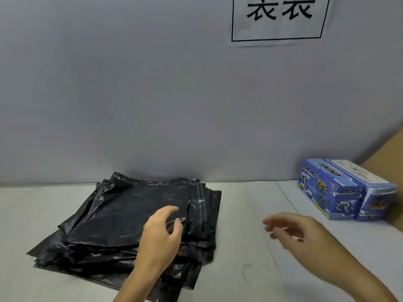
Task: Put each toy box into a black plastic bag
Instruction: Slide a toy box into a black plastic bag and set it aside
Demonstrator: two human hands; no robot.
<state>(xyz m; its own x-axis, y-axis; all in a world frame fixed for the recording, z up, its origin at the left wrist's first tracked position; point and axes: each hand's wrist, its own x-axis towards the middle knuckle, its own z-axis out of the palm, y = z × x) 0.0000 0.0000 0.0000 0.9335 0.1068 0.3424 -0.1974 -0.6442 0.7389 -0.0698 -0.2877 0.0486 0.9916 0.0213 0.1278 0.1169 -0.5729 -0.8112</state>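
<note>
A stack of flat black plastic bags (122, 216) lies on the white table, left of centre. My left hand (162, 232) rests on the right part of the stack, and its fingers pinch a fold of the top bag. Two blue toy boxes (340, 190) printed with "DOG" stand side by side at the far right of the table. My right hand (292, 229) hovers over bare table between the stack and the boxes; it is blurred, with loosely curled fingers that hold nothing.
A grey wall (152, 94) rises right behind the table, with a white paper sign (279, 18) taped high up. A brown cardboard panel (390, 153) leans behind the toy boxes at the right edge. The white table (244, 203) shows between the stack and the boxes.
</note>
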